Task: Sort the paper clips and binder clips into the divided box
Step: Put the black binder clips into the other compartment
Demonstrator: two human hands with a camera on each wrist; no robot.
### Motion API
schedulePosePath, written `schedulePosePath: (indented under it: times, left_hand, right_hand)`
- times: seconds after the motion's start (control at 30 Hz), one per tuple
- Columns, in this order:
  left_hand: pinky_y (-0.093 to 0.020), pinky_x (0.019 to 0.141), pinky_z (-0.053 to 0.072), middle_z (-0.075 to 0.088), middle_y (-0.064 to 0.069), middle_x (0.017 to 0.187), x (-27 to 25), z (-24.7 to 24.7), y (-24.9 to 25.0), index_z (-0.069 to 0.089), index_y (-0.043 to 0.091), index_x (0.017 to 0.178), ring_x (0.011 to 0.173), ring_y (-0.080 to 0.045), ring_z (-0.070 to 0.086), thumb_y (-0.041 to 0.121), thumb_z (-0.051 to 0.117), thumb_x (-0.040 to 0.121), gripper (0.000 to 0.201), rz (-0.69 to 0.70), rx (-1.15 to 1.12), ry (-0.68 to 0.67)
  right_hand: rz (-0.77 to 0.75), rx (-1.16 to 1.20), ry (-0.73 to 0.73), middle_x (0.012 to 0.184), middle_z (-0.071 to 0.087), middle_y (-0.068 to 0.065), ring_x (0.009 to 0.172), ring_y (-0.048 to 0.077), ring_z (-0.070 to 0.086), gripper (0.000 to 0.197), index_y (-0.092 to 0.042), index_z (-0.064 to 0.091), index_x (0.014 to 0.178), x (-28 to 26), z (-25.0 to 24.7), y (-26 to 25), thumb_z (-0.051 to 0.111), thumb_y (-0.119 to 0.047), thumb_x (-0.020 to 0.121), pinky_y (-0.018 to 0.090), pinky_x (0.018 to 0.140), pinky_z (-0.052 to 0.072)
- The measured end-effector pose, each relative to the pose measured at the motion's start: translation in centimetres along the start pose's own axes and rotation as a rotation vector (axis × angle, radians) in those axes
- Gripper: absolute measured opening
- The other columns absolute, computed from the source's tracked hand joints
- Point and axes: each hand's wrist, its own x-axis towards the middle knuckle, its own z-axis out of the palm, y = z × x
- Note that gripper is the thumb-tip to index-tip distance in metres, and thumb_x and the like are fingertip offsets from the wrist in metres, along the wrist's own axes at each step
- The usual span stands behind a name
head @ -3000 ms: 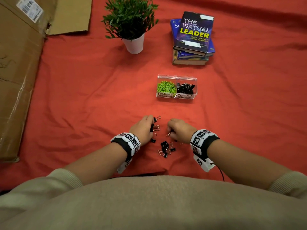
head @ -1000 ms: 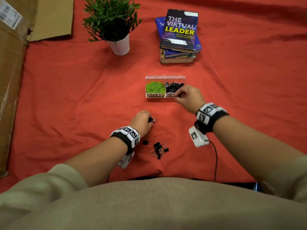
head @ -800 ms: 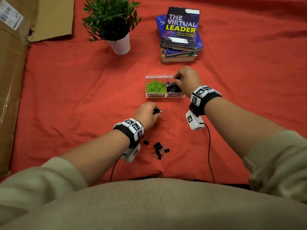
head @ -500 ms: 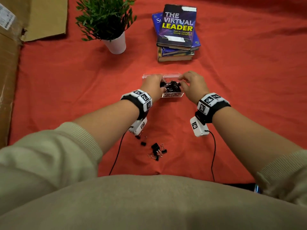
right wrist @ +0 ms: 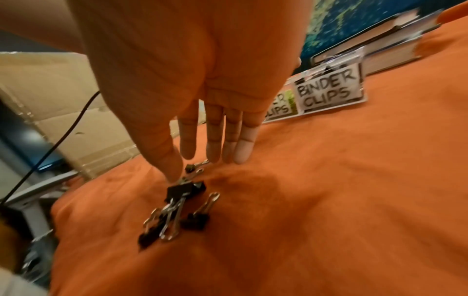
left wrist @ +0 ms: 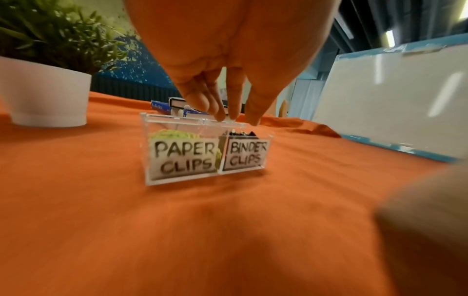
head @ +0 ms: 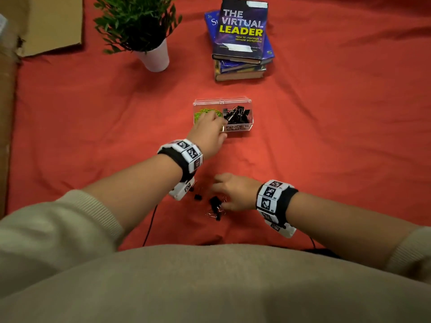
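A clear divided box [head: 247, 104] stands mid-cloth, labelled PAPER CLIPS and BINDER CLIPS [left wrist: 202, 154]. Green paper clips [head: 205, 111] fill its left half and black binder clips [head: 236, 115] its right half. My left hand [head: 208, 116] hovers over the box's near left part; its fingers [left wrist: 217, 112] point down above the rim and hold nothing. Several loose black binder clips [head: 215, 206] lie near my body. My right hand [head: 218, 186] is over them with fingers spread and straight, and its thumb [right wrist: 172, 170] touches a clip in the pile [right wrist: 177, 204].
A potted plant [head: 154, 54] and a stack of books [head: 241, 38] stand beyond the box. Cardboard [head: 53, 24] lies at the far left. A black cable [head: 149, 227] runs from my left wrist toward my body. Red cloth [head: 326, 148] covers the surface.
Half a second ago both hands were at the binder clip compartment. My right hand has come back to the loose pile. My left hand has drawn back over the paper clip side, empty.
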Motion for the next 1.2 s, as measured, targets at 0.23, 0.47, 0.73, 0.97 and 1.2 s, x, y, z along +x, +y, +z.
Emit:
schedulePosePath:
  times: [0.23,0.47,0.73,0.97,1.2]
  left_hand:
    - [-0.041,0.086,0.051,0.045,-0.007,0.116,-9.9,2.5,-3.4,0.053,0.02,0.113,0.104,-0.031,0.058,0.043,0.065,0.079,0.043,-0.238,0.127,-0.299]
    - [-0.043,0.083,0.05,0.042,-0.009,0.114,-12.8,4.8,-3.1,0.05,0.017,0.115,0.101,-0.033,0.056,0.037,0.069,0.081,0.043,-0.257,0.067,-0.302]
    - [-0.041,0.085,0.048,0.045,-0.011,0.108,-12.7,5.4,-3.5,0.053,0.012,0.111,0.099,-0.033,0.055,0.021,0.06,0.086,0.028,-0.222,-0.019,-0.26]
    - [-0.043,0.077,0.05,0.044,-0.009,0.11,-12.3,5.4,-3.0,0.05,0.016,0.111,0.095,-0.034,0.057,0.019,0.054,0.084,0.027,-0.214,0.069,-0.242]
    - [-0.046,0.079,0.051,0.043,-0.011,0.112,-11.9,5.5,-3.3,0.053,0.013,0.114,0.091,-0.037,0.058,0.017,0.056,0.086,0.028,-0.219,0.003,-0.265]
  right_hand:
    - [-0.06,-0.183,-0.054,0.121,0.043,0.01,0.109,0.03,0.043,0.042,-0.021,0.055,0.121,0.4,2.2,-0.8,0.061,-0.026,0.08,0.043,0.086,0.047]
    - [0.154,0.09,0.135,0.106,0.044,0.013,0.093,0.03,0.052,0.032,-0.012,0.058,0.106,0.0,1.4,1.1,0.067,-0.019,0.076,0.038,0.083,0.045]
    - [0.388,0.307,0.271,0.101,0.041,0.002,0.093,0.019,0.051,0.042,-0.014,0.064,0.101,0.3,0.1,3.1,0.083,-0.024,0.065,0.027,0.089,0.043]
    - [0.517,0.577,0.642,0.092,0.063,-0.001,0.086,0.013,0.059,0.035,-0.011,0.068,0.103,1.0,-5.6,4.5,0.081,-0.019,0.071,0.022,0.075,0.043]
    - [0.568,0.476,0.877,0.105,0.065,0.004,0.093,0.015,0.06,0.032,-0.012,0.066,0.109,3.9,-12.8,7.1,0.073,-0.02,0.079,0.021,0.08,0.044]
